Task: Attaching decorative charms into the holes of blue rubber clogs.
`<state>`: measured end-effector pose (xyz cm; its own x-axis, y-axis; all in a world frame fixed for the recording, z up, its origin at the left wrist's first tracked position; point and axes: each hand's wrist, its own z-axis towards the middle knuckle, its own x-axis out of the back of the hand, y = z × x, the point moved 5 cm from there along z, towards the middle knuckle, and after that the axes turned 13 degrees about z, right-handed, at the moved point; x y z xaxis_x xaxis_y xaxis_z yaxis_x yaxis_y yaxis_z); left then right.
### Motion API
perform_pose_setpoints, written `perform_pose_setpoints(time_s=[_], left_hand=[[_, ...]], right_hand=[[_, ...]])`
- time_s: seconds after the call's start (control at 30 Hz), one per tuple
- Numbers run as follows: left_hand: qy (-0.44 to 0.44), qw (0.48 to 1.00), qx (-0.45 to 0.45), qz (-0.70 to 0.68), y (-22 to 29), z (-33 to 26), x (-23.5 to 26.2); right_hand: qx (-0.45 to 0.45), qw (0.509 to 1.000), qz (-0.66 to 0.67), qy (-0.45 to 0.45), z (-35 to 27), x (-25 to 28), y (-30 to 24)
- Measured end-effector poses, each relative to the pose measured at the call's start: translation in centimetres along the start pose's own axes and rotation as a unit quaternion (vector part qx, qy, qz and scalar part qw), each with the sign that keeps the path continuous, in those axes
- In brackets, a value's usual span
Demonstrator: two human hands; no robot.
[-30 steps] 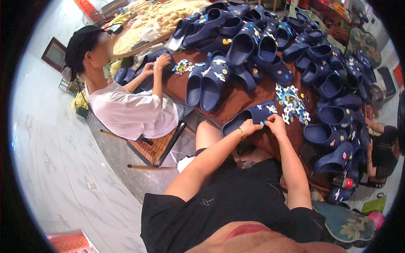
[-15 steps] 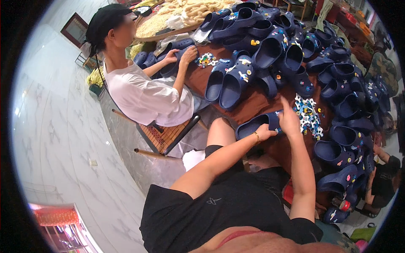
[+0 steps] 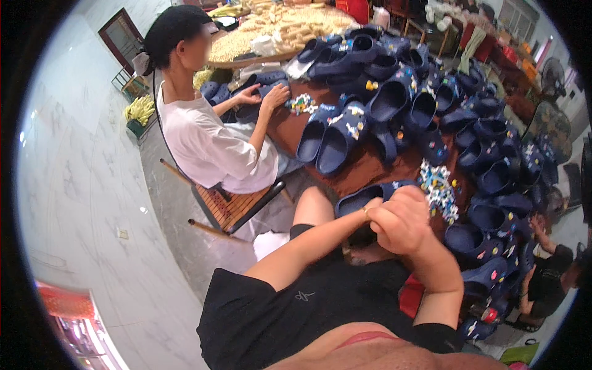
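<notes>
A navy clog (image 3: 357,200) lies in front of me at the near edge of the brown cloth (image 3: 364,169). My left hand (image 3: 372,209), with a ring or band near the wrist, is on the clog; most of its fingers are behind my right hand. Raised over the clog's front, my right hand (image 3: 404,223) has its fingers curled closed, and what they hold, if anything, is hidden. Just beyond lies a heap of small white, blue and yellow shoe charms (image 3: 439,191). Left of it, a pair of clogs (image 3: 336,145) with charms stands on the cloth.
A large pile of navy clogs (image 3: 388,102) covers the far and right side. At left a person in white (image 3: 213,142) sits on a bamboo chair (image 3: 228,209), handling a clog beside a small charm pile (image 3: 302,104). Another person (image 3: 546,271) is at far right. Behind stands a round tray of corn (image 3: 246,60).
My right hand has come back from beside the charm heap to above the clog, and its outstretched finger has curled in. My left hand stays at the clog. The whole view has shifted slightly.
</notes>
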<state>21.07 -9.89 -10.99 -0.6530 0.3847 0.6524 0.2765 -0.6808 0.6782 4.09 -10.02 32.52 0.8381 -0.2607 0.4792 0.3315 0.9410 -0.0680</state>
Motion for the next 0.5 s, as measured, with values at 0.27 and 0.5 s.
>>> perform_pose_setpoints(time_s=[0.27, 0.5], left_hand=[[-0.165, 0.967, 0.161, -0.11, -4.4, 1.8, 15.4], [-0.151, 0.942, 0.242, -0.177, -2.4, 1.3, 18.4]], right_hand=[[-0.312, 0.937, -0.14, -0.077, -22.8, -1.4, 6.2], [-0.467, 0.862, -0.17, -0.105, -33.2, -2.0, 5.6]])
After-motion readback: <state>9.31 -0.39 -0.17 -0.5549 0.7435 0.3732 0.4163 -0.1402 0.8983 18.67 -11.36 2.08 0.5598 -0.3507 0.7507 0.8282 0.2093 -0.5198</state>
